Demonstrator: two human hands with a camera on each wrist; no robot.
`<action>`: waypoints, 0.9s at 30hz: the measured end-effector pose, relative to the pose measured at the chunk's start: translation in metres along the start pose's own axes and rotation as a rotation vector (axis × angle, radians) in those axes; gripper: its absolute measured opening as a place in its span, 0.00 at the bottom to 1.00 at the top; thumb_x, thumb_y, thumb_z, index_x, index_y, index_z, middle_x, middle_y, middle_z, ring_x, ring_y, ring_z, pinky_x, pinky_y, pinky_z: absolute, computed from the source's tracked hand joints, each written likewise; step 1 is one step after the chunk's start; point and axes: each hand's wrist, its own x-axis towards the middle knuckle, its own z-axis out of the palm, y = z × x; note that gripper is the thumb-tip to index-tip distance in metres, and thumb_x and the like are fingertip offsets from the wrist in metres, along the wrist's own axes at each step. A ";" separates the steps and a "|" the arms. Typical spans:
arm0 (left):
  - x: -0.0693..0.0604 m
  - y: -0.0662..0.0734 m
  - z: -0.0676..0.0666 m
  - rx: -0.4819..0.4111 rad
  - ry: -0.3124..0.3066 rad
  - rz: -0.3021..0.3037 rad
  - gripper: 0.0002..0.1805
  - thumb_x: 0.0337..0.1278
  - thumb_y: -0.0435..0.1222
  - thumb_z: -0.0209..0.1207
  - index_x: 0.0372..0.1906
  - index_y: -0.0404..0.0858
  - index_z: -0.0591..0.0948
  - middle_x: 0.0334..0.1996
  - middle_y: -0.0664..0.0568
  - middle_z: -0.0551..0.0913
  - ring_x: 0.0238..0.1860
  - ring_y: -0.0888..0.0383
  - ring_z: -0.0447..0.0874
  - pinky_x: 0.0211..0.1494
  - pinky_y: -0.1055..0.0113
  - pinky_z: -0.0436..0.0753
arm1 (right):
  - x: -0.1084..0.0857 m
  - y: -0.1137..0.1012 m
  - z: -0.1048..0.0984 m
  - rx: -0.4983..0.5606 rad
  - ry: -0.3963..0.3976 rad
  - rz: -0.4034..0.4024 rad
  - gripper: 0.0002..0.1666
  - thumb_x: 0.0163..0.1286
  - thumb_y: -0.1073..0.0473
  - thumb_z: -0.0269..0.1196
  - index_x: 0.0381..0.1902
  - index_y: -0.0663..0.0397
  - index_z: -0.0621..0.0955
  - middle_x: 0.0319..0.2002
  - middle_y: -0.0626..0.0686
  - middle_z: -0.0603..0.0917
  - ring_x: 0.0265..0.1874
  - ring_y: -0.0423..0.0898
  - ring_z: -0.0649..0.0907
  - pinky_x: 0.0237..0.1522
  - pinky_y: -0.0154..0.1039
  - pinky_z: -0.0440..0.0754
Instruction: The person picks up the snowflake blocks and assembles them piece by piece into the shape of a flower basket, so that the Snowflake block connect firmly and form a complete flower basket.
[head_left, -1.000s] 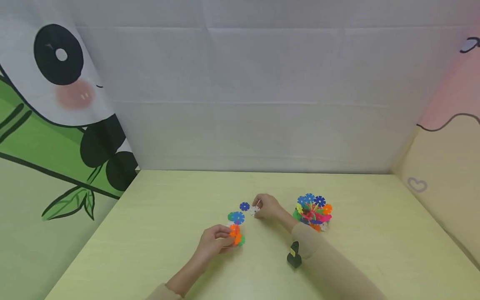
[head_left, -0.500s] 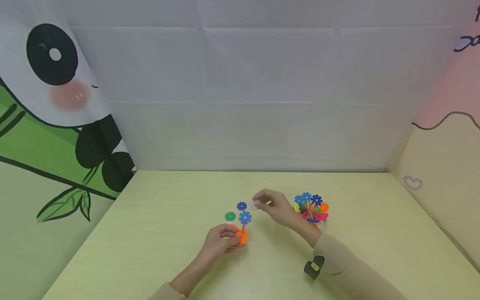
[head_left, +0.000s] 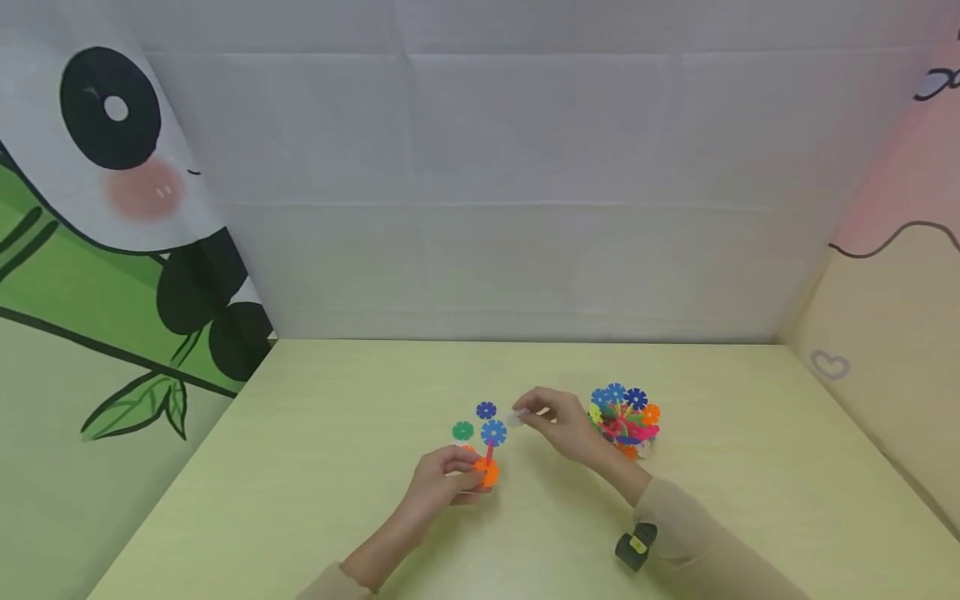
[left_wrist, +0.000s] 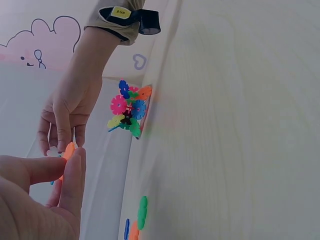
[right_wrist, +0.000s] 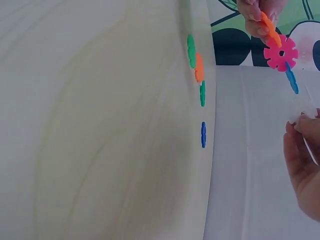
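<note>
My left hand (head_left: 446, 477) pinches an orange snowflake disc (head_left: 487, 473) between thumb and fingers. Slotted onto it is a pink snowflake disc (right_wrist: 272, 56), which carries a light blue snowflake disc (head_left: 494, 432) at its other end. This short chain is held above the table. To its right, my right hand (head_left: 558, 423) pinches a whitish, see-through snowflake disc (head_left: 516, 417) by its edge. The whitish disc is close to the light blue one; whether they touch I cannot tell. In the left wrist view, the left fingers hide part of the orange disc.
Loose on the table (head_left: 337, 433) lie a dark blue disc (head_left: 486, 410), a green disc (head_left: 462, 431), an orange disc (right_wrist: 199, 67) and another green disc (right_wrist: 191, 51). A pile of many-coloured discs (head_left: 622, 425) stands beyond the right forearm. A white cloth wall (head_left: 480, 250) closes the back.
The left hand has shifted the chain slightly right, off the loose discs behind it. My right hand has turned the whitish disc and brought it beside the light blue one.
</note>
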 end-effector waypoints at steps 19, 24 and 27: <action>0.002 0.002 0.001 -0.015 -0.005 0.003 0.14 0.50 0.27 0.60 0.43 0.24 0.75 0.29 0.48 0.81 0.29 0.52 0.85 0.34 0.62 0.83 | -0.007 -0.010 0.000 -0.096 0.028 -0.149 0.09 0.58 0.76 0.58 0.33 0.62 0.81 0.33 0.57 0.84 0.32 0.50 0.82 0.31 0.37 0.81; 0.003 0.001 0.001 0.003 -0.016 0.000 0.14 0.50 0.28 0.59 0.43 0.24 0.75 0.29 0.48 0.81 0.29 0.51 0.85 0.34 0.62 0.83 | -0.007 0.012 0.004 -0.112 0.024 -0.198 0.10 0.58 0.74 0.59 0.34 0.58 0.81 0.34 0.52 0.84 0.33 0.43 0.82 0.31 0.34 0.81; 0.004 0.002 0.001 0.013 -0.019 -0.011 0.14 0.50 0.28 0.59 0.42 0.24 0.76 0.29 0.47 0.82 0.29 0.52 0.85 0.34 0.63 0.83 | -0.008 0.016 0.004 -0.140 0.017 -0.249 0.10 0.57 0.74 0.60 0.33 0.56 0.81 0.33 0.50 0.84 0.32 0.41 0.82 0.31 0.32 0.81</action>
